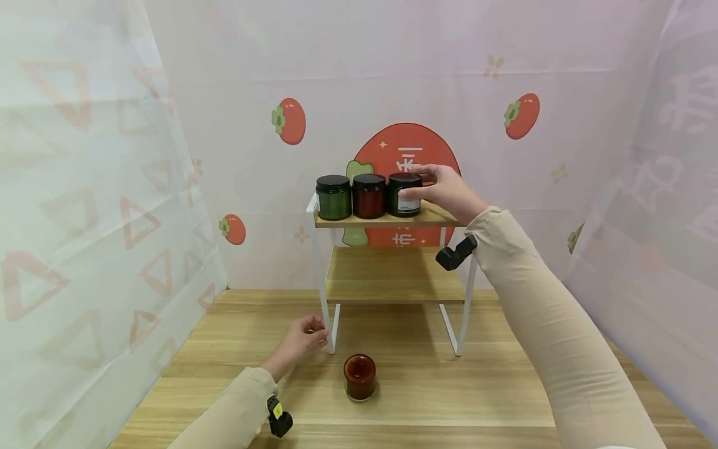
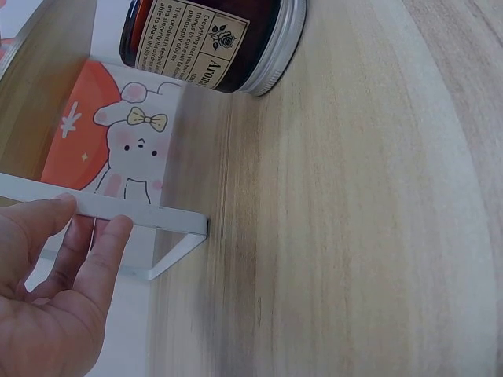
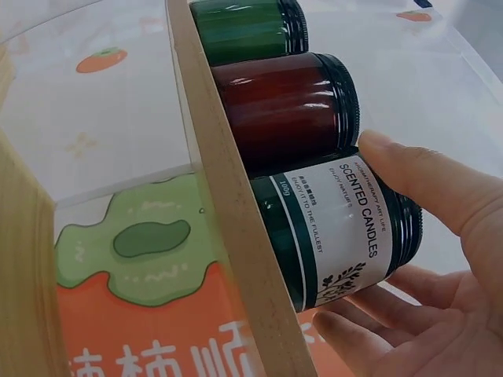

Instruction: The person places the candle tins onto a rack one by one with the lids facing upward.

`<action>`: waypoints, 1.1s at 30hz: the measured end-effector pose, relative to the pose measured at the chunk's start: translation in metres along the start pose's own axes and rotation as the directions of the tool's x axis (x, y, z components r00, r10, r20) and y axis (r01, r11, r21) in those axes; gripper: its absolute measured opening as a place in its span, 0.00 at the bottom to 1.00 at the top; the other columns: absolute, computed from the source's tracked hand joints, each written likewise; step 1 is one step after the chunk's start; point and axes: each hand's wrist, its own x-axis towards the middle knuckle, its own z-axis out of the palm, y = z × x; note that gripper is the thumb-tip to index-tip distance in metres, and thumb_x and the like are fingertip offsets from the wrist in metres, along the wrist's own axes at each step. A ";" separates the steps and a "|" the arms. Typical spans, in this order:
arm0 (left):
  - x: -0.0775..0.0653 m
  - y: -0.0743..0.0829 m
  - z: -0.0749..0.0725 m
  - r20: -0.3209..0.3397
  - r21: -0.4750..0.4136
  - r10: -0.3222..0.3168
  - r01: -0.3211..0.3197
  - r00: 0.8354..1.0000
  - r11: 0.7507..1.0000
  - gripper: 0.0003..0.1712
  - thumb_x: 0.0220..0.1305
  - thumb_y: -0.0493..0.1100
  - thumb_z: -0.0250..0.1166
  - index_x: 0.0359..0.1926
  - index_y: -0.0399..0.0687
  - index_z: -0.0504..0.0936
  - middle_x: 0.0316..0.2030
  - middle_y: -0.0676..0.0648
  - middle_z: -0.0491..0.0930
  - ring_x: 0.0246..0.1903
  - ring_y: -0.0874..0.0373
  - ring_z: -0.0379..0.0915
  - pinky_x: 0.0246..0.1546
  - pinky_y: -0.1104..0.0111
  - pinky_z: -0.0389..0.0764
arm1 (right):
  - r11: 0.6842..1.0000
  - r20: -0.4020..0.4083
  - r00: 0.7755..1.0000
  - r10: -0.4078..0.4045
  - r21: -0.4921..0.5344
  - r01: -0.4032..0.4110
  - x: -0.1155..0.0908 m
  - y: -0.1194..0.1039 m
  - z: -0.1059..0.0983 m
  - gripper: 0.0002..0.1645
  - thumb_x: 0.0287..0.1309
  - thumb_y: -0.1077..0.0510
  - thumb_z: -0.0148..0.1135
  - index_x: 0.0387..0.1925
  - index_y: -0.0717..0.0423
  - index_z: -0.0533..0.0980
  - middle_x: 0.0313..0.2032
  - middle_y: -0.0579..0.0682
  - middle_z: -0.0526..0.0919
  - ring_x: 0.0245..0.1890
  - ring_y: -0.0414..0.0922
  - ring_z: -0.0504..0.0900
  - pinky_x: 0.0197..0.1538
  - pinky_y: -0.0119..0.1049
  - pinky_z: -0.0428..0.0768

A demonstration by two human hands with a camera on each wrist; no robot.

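My right hand (image 1: 443, 190) holds a dark green candle jar (image 3: 334, 236) with a white "Scented Candles" label, thumb on one side and fingers on the other. This jar stands at the right of a row on the rack's top shelf. Beside it are a dark red jar (image 1: 369, 196) and a green jar (image 1: 334, 198), all black-lidded. Low on the left, my left hand (image 1: 305, 337) pinches the rack's white front leg (image 2: 145, 210) near its foot. An amber-red candle jar (image 1: 359, 377) stands upside down on its silver lid close by.
The rack has a wooden top board (image 1: 437, 216), a lower wooden shelf (image 1: 395, 274) and white metal legs. It stands on a wood-grain table (image 1: 426, 399). Printed cloth (image 1: 235, 125) hangs behind and along both sides.
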 end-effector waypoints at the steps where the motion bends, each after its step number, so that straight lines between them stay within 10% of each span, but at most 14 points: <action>1: 0.000 0.000 0.000 -0.001 -0.001 0.001 -0.001 1.000 1.000 0.09 0.65 0.29 0.60 0.43 0.25 0.72 0.35 0.43 0.75 0.37 0.55 0.76 0.44 0.67 0.86 | 1.000 -0.004 1.000 0.000 -0.002 0.000 -0.001 0.000 -0.001 0.43 0.57 0.53 0.68 0.71 0.53 0.61 0.67 0.56 0.67 0.65 0.50 0.66 0.66 0.47 0.71; 33: 0.002 -0.003 0.000 -0.011 0.037 0.012 -0.011 1.000 0.999 0.09 0.65 0.30 0.60 0.43 0.27 0.73 0.35 0.42 0.75 0.35 0.58 0.74 0.40 0.70 0.86 | 0.984 -0.159 0.977 -0.145 0.081 0.160 -0.052 -0.007 -0.020 0.36 0.60 0.52 0.66 0.67 0.51 0.65 0.63 0.53 0.72 0.64 0.47 0.71 0.68 0.43 0.70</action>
